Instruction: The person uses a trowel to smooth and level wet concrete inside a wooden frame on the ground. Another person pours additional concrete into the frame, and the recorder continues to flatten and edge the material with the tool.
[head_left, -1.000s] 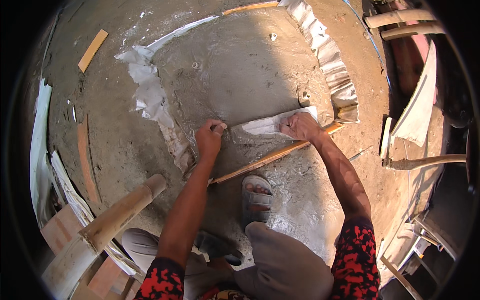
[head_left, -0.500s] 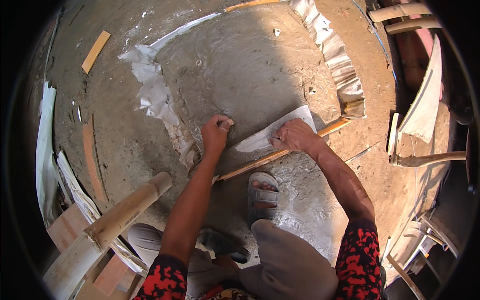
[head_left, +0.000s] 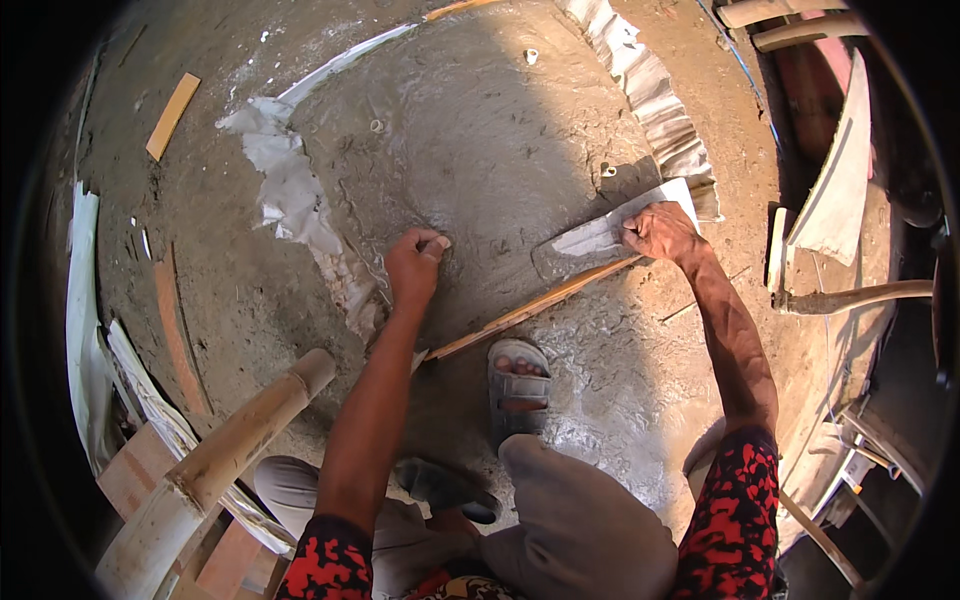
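Note:
My right hand is closed around the grip of a flat rectangular trowel, its pale blade smeared with grey. The blade lies on a slab of wet cement, near its right front corner and beside the wooden edge strip. My left hand hovers over the slab's left front part, its fingers curled together. What those fingers hold, if anything, is hidden. Short white pipe ends poke up from the cement.
Crumpled pale sheeting borders the slab on the left and right. A thick bamboo pole slants in at lower left. One sandalled foot rests just before the wooden strip. A long-handled tool lies at right.
My right hand has slid the trowel to the right and slightly away along the wooden strip. My left hand stays nearly in place; the whole view has shifted a little.

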